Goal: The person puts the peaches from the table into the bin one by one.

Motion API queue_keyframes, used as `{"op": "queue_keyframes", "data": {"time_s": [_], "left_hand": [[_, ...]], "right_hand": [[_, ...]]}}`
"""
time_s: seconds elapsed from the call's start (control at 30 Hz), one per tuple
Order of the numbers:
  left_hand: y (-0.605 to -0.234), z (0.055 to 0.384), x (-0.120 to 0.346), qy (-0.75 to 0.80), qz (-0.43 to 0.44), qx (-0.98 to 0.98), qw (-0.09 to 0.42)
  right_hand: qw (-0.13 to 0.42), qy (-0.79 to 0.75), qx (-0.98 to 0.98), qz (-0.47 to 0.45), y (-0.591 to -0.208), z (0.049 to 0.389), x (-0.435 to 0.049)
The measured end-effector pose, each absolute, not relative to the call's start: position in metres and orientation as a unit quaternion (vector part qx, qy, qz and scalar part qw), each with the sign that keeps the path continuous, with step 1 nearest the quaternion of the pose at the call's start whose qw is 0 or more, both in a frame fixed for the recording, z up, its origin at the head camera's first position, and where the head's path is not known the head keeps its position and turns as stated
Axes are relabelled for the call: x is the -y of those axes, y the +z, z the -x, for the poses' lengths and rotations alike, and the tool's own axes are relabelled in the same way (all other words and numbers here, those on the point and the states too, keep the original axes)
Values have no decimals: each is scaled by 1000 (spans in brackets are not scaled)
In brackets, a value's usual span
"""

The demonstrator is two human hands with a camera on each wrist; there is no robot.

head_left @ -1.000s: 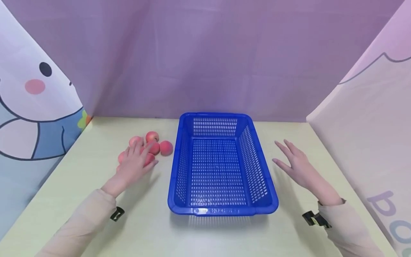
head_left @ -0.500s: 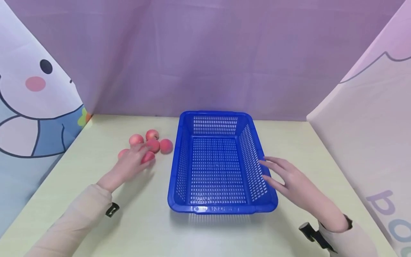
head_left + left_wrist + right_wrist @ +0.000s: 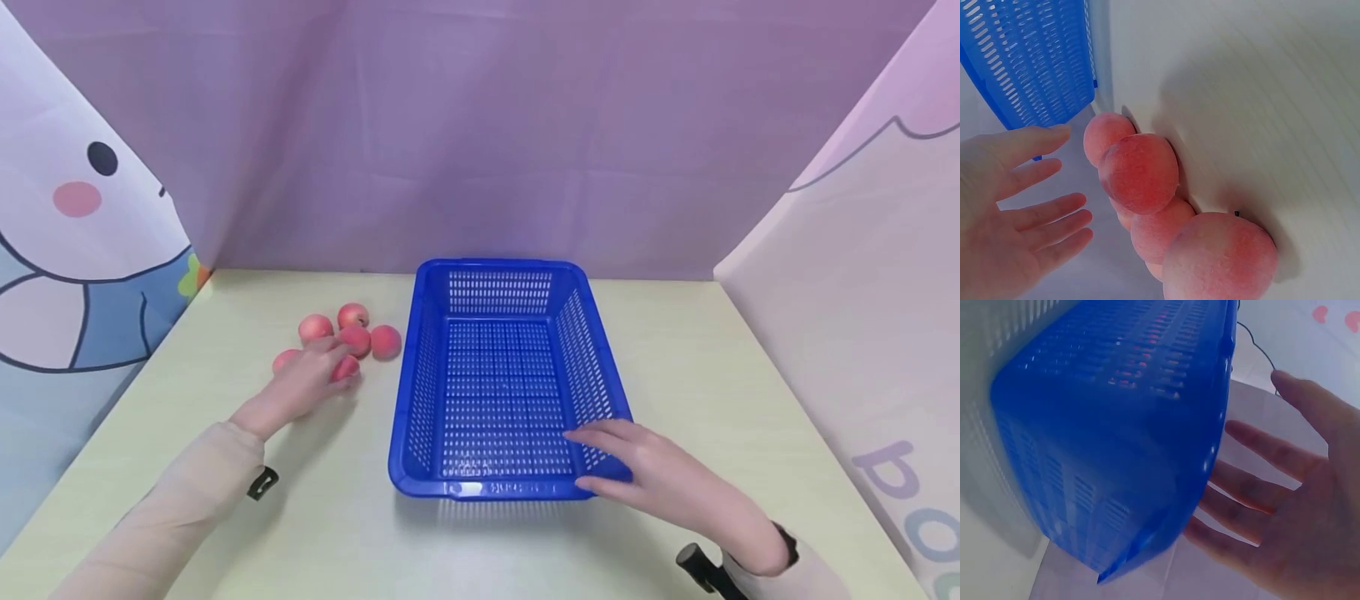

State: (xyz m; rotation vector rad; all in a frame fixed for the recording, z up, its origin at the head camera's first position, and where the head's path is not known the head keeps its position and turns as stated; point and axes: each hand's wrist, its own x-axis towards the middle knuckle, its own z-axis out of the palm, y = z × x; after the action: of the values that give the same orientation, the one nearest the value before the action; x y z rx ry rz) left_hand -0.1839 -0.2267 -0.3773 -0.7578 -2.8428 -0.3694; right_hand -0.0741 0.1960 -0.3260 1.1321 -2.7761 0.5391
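Observation:
Several pinkish-red apples [image 3: 386,342] lie clustered left of a blue plastic basket [image 3: 403,400]. My left hand [image 3: 300,379] hovers at the near side of this cluster, partly covering it. In the left wrist view, its fingers are loosely extended beside the apples [image 3: 1141,174], gripping none. Over the basket's near right corner is my right hand [image 3: 652,475], fingers spread and slightly bent. The right wrist view has these fingers [image 3: 1235,512] by the basket's rim [image 3: 1217,434], not curled round it; whether they touch it I cannot tell. No fruit shows inside the basket.
The pale tabletop [image 3: 750,400] extends around the basket. A purple cloth [image 3: 480,142] closes off the back, and printed panels [image 3: 112,250] stand at both sides. Black straps with small mounts [image 3: 697,567] sit at the wrists.
My right hand has come from beside the basket, leftward and nearer to me, to its near right corner. My left hand has drawn back slightly and lowered by the apples; the basket stays put.

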Motion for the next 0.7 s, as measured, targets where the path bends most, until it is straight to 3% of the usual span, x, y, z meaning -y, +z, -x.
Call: {"op": "queue_keyframes", "data": {"time_s": [0.5, 0.7], "left_hand": [[-380, 194, 226, -129, 271, 951, 68], [-383, 195, 223, -148, 256, 955, 31]], "right_hand": [[26, 170, 893, -415, -335, 72, -184], [25, 172, 889, -423, -338, 70, -181]]}}
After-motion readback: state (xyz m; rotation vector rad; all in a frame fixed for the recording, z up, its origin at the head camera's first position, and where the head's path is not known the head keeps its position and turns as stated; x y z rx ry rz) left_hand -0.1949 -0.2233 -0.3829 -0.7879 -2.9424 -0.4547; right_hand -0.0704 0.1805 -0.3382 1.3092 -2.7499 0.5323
